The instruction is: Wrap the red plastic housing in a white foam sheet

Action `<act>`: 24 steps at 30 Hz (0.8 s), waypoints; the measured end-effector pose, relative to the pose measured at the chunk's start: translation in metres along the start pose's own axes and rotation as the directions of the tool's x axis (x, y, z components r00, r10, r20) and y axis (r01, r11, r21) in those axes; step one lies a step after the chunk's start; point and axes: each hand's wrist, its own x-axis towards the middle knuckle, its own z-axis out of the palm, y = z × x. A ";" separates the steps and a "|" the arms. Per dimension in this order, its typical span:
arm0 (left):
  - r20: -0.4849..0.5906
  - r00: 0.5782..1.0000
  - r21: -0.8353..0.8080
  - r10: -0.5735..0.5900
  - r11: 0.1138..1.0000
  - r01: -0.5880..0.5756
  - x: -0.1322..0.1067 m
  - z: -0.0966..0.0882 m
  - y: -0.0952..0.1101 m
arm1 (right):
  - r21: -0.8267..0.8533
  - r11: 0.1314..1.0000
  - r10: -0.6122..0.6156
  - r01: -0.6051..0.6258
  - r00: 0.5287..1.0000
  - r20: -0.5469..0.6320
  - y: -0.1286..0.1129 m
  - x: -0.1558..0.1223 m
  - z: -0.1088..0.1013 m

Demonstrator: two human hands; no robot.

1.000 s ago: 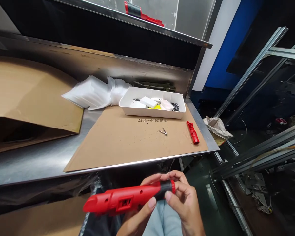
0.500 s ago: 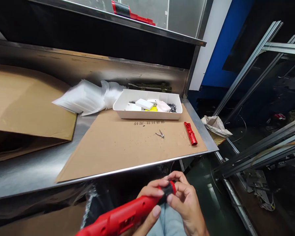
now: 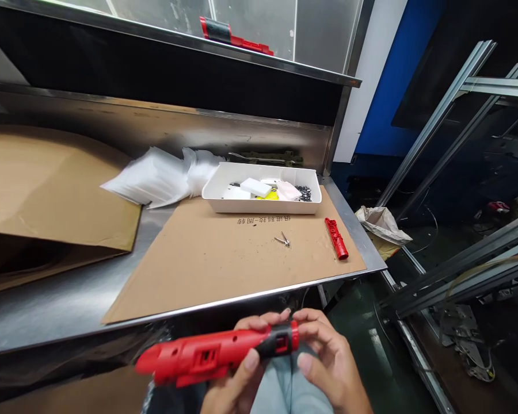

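Note:
My left hand (image 3: 237, 374) is closed around a long red plastic housing (image 3: 202, 353), thumb in front and fingers over the top. The housing lies nearly level above my lap, its pointed end to the left. A black band and a red rim (image 3: 294, 336) form its right end. At that end my right hand (image 3: 334, 365) has its fingertips by the rim, with its thumb apart from the part; whether the fingertips touch is hard to tell. A smaller red plastic part (image 3: 337, 238) lies on the cardboard sheet (image 3: 224, 261), right of a small forked metal piece (image 3: 282, 240).
Behind the sheet's middle stands a white tray (image 3: 263, 206) with white blocks, a yellow item and small dark pieces. White foam bags (image 3: 159, 178) and a cardboard box (image 3: 56, 184) are to its left. Another red and black part (image 3: 235, 37) rests on the upper ledge.
The housing has swung from sloping to nearly level, its left end rising into view and its slotted side turned forward. My right thumb has come away from the rim end.

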 end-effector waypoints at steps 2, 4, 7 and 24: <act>-0.005 0.988 -0.203 -0.156 0.967 0.152 0.002 -0.002 0.004 | -0.120 0.992 -0.042 0.031 0.995 -0.091 -0.001 -0.005 -0.001; 0.087 0.970 -0.318 -0.228 0.916 0.244 0.003 -0.006 0.005 | -0.253 0.966 -0.094 0.051 0.982 -0.164 -0.004 -0.009 0.002; 0.254 0.941 -0.405 -0.224 0.859 0.314 0.005 -0.011 0.001 | -0.355 0.932 -0.148 0.068 0.968 -0.202 -0.012 -0.013 0.013; 0.337 0.882 -0.494 -0.328 0.737 0.463 0.001 -0.007 -0.012 | -0.680 0.660 -0.424 0.319 0.905 0.012 -0.011 -0.017 0.026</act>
